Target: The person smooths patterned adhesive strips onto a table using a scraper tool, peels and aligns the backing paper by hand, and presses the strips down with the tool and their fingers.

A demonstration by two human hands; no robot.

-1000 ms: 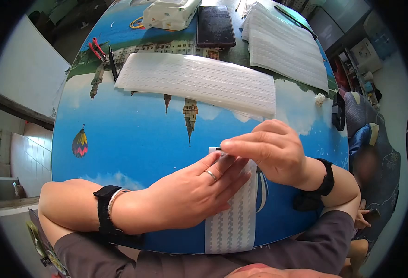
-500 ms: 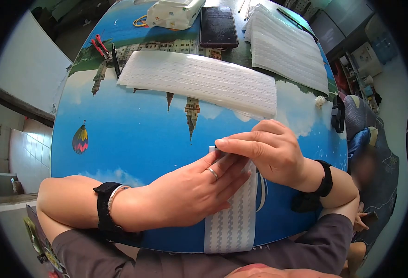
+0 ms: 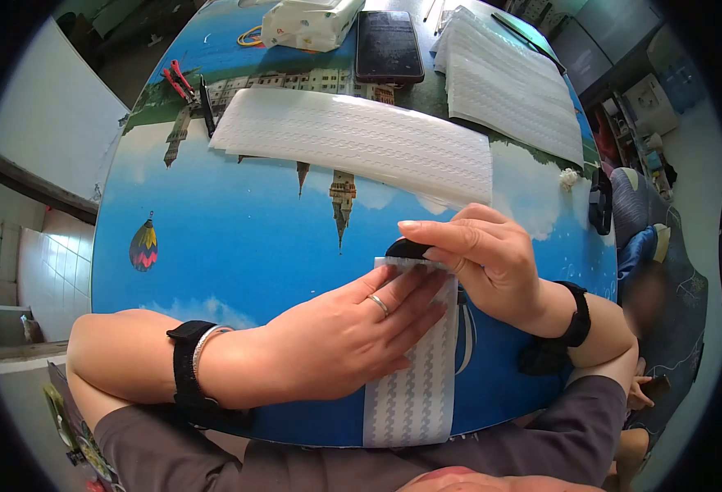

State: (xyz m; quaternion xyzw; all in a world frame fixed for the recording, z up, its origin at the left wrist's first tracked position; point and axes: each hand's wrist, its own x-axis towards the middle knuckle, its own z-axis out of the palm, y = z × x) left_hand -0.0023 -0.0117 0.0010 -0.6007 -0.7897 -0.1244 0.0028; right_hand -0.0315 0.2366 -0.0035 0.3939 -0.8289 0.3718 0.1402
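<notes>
A translucent strip with rows of wavy patterns lies lengthwise near the table's front edge. Across its upper part rests my left hand, fingers extended and lying flat on it, a ring on one finger. My right hand pinches a small black rounded object at the strip's top end, just above the left fingertips. Part of that object is hidden by the right fingers. A thin pale loop shows beside the strip, under the right wrist.
Farther back lie a long white patterned sheet, a stack of similar sheets, a phone, a wipes pack, red-handled pliers and a black pen. Another person's hand shows at the right.
My right fingers have lifted and shifted slightly right, and more of the black object shows at the strip's top end. My left hand stays on the strip.
</notes>
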